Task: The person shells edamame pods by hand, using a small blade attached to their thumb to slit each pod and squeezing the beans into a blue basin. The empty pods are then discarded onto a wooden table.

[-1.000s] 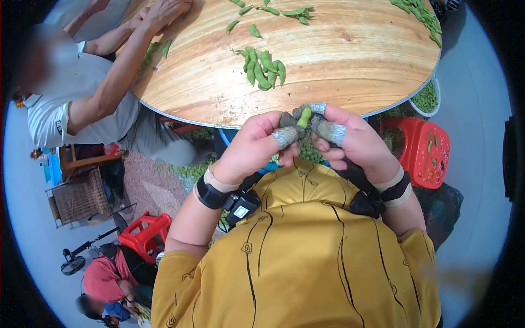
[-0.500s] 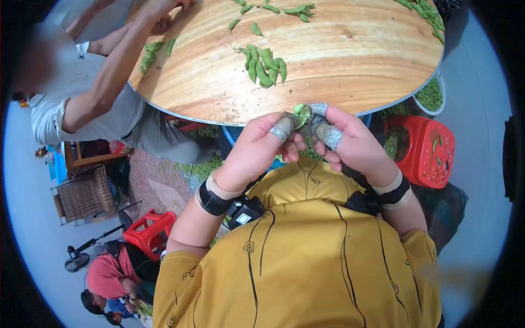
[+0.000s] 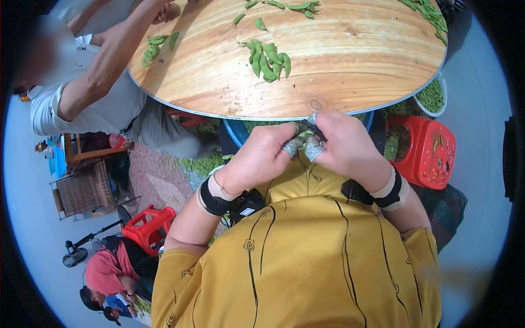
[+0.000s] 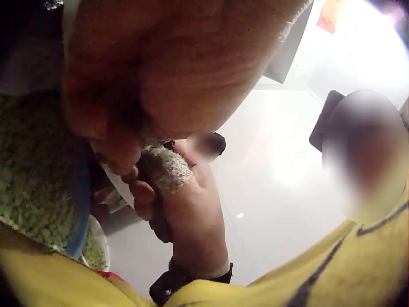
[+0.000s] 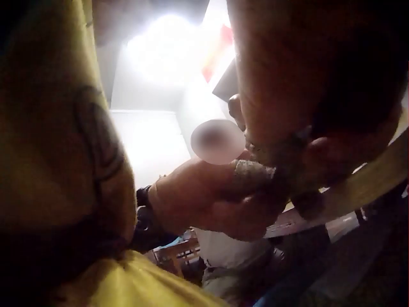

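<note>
Close to the near table edge, my left hand and right hand meet, thumbs and forefingers wrapped in grey fingertip covers. Between them they pinch a green edamame pod, largely hidden by the fingers. Below the hands is a blue tub; shelled beans fill much of it in the left wrist view. A small heap of pods lies on the wooden table ahead of my hands. In the right wrist view both hands are dark, and the pod is hidden.
Loose pods lie farther back, with another pile at the right. A white bucket of beans and a red stool stand at the right. Another person's forearm reaches over the table at the left.
The pod stood upright between my fingertips, then showed split open; now the fingers cover most of it. Both hands have turned knuckles-up and drawn slightly down over the tub.
</note>
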A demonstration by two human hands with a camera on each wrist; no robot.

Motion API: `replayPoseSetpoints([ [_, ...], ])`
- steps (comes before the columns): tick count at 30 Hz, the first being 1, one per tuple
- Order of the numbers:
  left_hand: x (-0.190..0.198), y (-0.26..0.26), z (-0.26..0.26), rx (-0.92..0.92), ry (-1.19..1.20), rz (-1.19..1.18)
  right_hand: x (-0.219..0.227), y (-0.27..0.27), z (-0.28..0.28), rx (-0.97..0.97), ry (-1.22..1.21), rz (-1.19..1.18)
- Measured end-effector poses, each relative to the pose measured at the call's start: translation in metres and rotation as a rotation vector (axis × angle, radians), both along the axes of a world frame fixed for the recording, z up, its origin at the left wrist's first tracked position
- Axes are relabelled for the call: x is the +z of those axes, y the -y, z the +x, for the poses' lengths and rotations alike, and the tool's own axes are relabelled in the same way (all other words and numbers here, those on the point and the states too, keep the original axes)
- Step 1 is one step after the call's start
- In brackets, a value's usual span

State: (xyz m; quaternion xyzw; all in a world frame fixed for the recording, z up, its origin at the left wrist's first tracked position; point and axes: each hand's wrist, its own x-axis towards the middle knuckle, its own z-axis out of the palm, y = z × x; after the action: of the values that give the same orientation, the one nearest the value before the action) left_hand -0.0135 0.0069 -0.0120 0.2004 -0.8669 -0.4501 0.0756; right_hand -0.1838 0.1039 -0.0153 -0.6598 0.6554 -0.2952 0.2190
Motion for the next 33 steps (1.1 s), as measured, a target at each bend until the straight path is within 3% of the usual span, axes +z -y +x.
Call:
replayPoseSetpoints([
  [1,0.002,0.000,0.001,0.025,0.076,0.153,-0.003,0.001,0.002,0.002,-0.002,-0.001],
  [2,0.006,0.000,0.002,0.028,0.077,0.155,-0.003,0.001,0.003,0.005,-0.005,-0.004],
  [4,0.012,-0.001,0.006,0.106,0.149,0.574,-0.002,0.000,0.006,0.020,0.021,-0.015],
  [5,0.012,-0.001,0.009,0.108,0.151,0.575,-0.001,0.000,0.007,0.030,0.045,-0.029],
  [7,0.010,-0.001,0.014,0.202,0.103,0.871,-0.004,0.001,0.006,0.029,0.084,-0.038],
  [11,0.007,-0.004,0.017,0.231,0.097,0.789,-0.008,0.002,0.005,0.050,0.055,-0.130],
  [13,0.007,-0.003,0.016,0.153,0.108,0.673,-0.003,0.003,0.002,0.086,0.065,-0.101],
  [18,0.006,0.000,0.021,0.040,0.108,0.782,-0.008,0.005,-0.002,0.202,0.096,-0.060],
  [20,0.004,-0.001,0.023,0.017,0.087,0.829,-0.009,0.003,-0.002,0.171,0.258,-0.006],
  [23,0.000,-0.002,0.028,0.188,0.108,0.923,-0.010,-0.002,-0.006,0.126,0.093,0.010],
  [26,-0.005,-0.001,0.029,0.315,0.149,0.773,-0.008,-0.006,0.002,0.090,0.002,-0.028],
  [33,0.004,-0.005,0.011,0.097,0.116,0.664,-0.010,0.003,0.010,0.109,-0.001,-0.083],
])
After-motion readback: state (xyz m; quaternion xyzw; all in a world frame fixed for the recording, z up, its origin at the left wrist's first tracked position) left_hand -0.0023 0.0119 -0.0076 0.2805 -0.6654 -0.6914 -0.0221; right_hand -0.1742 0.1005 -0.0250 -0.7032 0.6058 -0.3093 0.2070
